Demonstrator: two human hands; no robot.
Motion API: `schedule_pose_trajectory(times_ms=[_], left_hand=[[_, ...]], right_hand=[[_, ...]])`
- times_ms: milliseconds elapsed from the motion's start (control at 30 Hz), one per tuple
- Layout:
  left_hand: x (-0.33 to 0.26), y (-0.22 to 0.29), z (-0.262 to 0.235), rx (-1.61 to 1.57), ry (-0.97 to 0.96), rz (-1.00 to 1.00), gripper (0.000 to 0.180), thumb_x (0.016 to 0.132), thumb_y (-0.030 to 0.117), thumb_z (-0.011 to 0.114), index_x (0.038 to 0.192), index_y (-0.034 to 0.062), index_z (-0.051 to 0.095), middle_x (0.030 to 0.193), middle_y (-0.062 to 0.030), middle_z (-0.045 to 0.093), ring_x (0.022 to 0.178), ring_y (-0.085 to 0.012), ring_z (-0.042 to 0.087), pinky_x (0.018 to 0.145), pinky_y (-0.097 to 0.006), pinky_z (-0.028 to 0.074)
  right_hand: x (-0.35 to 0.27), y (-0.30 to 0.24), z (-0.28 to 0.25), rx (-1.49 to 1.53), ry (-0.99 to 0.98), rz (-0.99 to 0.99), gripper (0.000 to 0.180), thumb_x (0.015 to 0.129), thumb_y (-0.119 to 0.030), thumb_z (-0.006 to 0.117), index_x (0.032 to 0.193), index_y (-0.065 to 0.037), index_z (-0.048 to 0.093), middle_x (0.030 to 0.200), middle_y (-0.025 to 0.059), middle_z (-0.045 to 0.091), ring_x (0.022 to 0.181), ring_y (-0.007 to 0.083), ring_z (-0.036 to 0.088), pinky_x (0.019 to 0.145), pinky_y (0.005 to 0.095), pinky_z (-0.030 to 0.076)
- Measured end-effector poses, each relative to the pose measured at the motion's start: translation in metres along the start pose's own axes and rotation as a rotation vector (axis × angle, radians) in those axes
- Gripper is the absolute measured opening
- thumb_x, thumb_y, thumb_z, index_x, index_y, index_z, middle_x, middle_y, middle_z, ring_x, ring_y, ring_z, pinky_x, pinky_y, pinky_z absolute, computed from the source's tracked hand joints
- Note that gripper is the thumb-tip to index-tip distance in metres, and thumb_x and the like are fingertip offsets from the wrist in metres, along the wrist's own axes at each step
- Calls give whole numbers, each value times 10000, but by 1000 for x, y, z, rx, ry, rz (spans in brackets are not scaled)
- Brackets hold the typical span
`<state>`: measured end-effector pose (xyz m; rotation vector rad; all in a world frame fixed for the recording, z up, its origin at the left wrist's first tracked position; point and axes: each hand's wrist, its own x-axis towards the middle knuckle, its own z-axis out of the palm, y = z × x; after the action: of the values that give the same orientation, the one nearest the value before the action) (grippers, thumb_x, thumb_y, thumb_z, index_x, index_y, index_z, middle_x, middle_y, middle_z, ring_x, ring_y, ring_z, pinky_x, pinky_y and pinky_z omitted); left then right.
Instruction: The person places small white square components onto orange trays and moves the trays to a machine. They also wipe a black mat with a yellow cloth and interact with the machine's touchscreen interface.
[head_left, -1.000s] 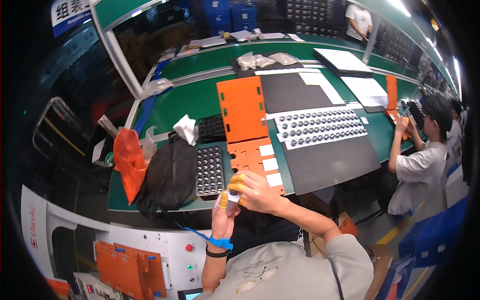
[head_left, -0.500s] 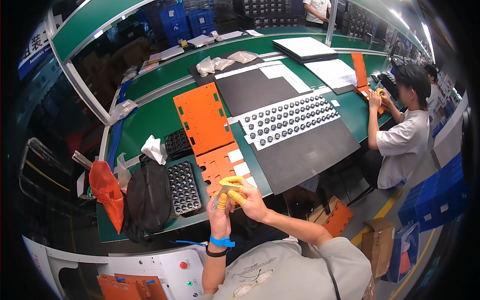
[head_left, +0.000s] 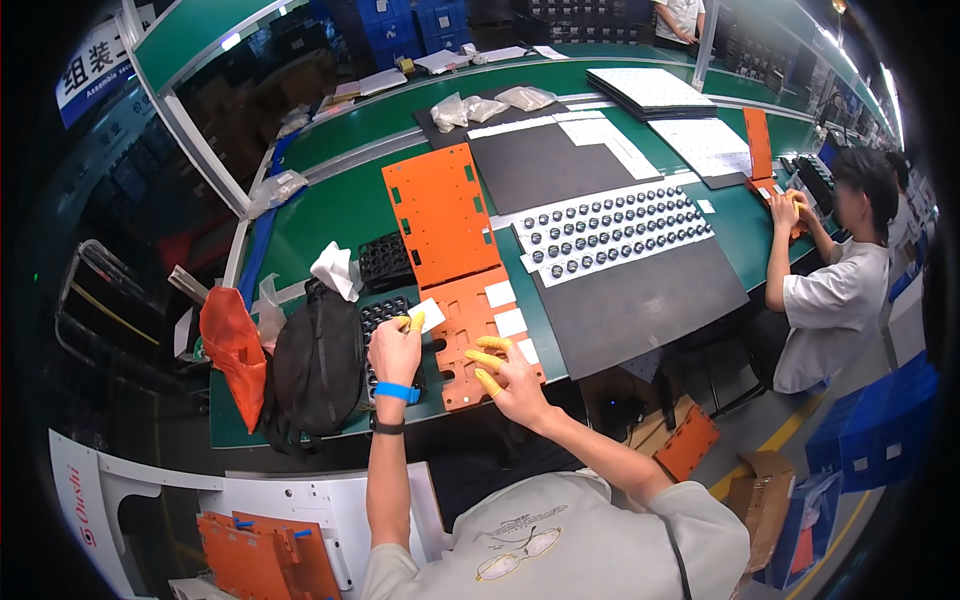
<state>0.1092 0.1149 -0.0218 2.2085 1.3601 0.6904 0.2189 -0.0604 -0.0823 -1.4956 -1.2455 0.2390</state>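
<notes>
My left hand (head_left: 395, 352), with yellow finger cots, pinches a small white square card (head_left: 431, 316) between thumb and finger. That card is over the left edge of an orange hinged fixture (head_left: 455, 312), whose lid (head_left: 435, 215) stands raised behind it. Three similar white pieces, one of them a white square (head_left: 499, 293), lie along the right side of the fixture's base. My right hand (head_left: 515, 385), also in yellow finger cots, is over the base's front right part with its fingers apart and nothing visible in them. My left hand partly hides a black tray of round parts (head_left: 380, 308).
A black backpack (head_left: 318, 365) and an orange bag (head_left: 232, 340) stand to the left. Right of the fixture, white sheets bear rows of round black parts (head_left: 610, 228) on a dark board (head_left: 650, 300). A co-worker (head_left: 840, 270) sits at another orange fixture on the far right.
My hands, together in front of the fixture before, have parted. The left moved left and forward with the white card; the right opened over the base. The whole view has shifted slightly.
</notes>
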Motion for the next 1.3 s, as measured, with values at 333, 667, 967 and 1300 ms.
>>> schedule_pose_trajectory(times_ms=[333,667,967,1300], left_hand=[[33,-4,34,275,-168,32,315,863,327,681,950,27,730,925,-227,699,878,-400,675,757,-470,524],[26,-27,68,567,-39,345,274,917,244,586,782,27,684,791,-177,680,719,-345,689,643,-451,546],[19,-10,63,541,-25,280,263,902,247,605,794,19,678,792,-192,693,746,-356,695,661,-456,551],[-101,-40,-7,-990,3,-41,440,887,26,498,1326,34,468,965,-2,442,762,-87,403,655,-237,389]], right_hand=[[-6,-5,1,34,32,-44,263,882,-40,654,1140,-71,697,1195,145,554,1032,292,633,806,343,571],[-4,-4,6,-112,112,-167,253,827,-69,699,1079,-89,708,1114,121,633,974,279,624,763,345,534],[-4,-2,6,-148,123,-186,243,811,-76,705,1054,-72,708,1094,130,627,957,292,629,768,357,536],[8,-22,7,152,-113,-41,242,881,-47,651,1121,-30,671,1117,130,593,1028,252,612,828,321,570]])
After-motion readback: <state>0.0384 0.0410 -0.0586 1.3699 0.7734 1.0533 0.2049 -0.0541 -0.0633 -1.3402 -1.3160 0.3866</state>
